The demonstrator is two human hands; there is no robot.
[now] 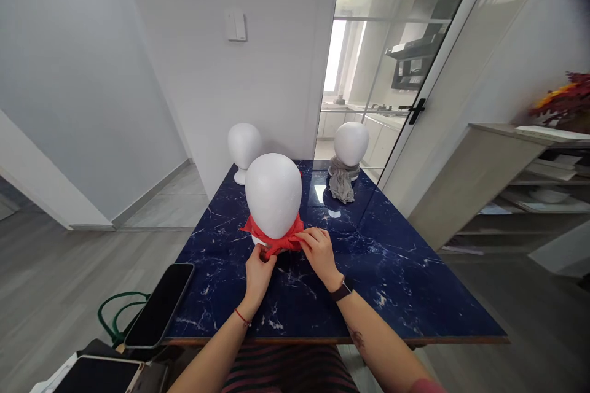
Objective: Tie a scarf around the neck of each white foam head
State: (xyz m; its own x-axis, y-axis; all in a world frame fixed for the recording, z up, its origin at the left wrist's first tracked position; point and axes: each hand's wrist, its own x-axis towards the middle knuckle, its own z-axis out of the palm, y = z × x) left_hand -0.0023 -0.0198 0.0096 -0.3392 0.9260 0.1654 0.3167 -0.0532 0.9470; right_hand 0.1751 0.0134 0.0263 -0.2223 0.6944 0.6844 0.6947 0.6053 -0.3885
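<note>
A white foam mannequin head [273, 193] stands upright near the middle of the table. Around its neck lies a red scarf [286, 242], gathered into a knot or twist at the front. My left hand [259, 270] pinches the scarf just below and left of the knot. On the other side, my right hand [318, 252] has its fingers closed on the scarf's right part. The exact form of the knot is partly hidden by my fingers, and the back of the scarf is mostly hidden behind the head.
A bare white mannequin head [244, 144] stands at the back left. At the back right, another head [351, 142] wears a grey scarf [342, 184]. A phone [160, 304] lies at the left edge of the dark blue marbled table [391, 282]. A glass door [369, 61] stands behind.
</note>
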